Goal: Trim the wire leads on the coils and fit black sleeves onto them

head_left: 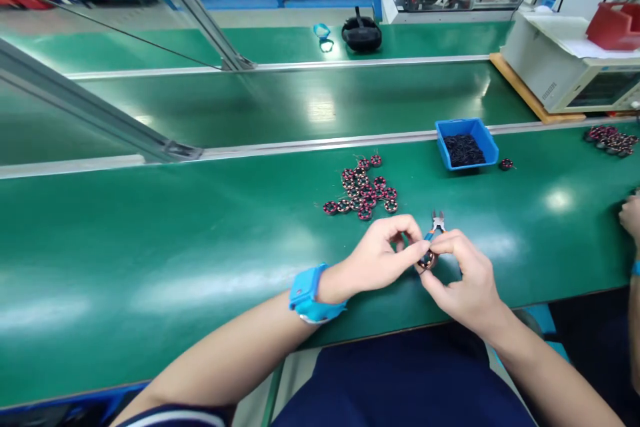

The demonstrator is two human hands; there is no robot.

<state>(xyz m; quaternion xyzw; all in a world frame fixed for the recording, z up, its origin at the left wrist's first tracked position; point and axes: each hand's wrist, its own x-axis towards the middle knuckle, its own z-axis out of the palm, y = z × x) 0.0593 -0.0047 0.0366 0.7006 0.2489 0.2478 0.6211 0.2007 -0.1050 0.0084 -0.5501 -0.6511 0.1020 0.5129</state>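
Near the table's front edge, my right hand [463, 273] pinches a small copper-wound ring coil [427, 259] between thumb and fingers. My left hand [387, 250] is closed at the coil's left side, thumb and fingertip pressed to its upper edge. Fingers cover part of the coil. Just behind it lies a pair of side cutters [437, 223] with blue and orange handles, jaws pointing away from me; my hands hide the handle ends. Beyond my left hand is a loose cluster of similar ring coils [367, 195], some with thin wire ends sticking out.
A blue bin [493, 155] of small black pieces stands at the back right, a single coil [506, 164] beside it. More coils [611, 140] lie far right, near another person's hand [631, 215]. A metal frame post [100, 107] slants across the left. A boxy instrument [555, 73] stands behind.
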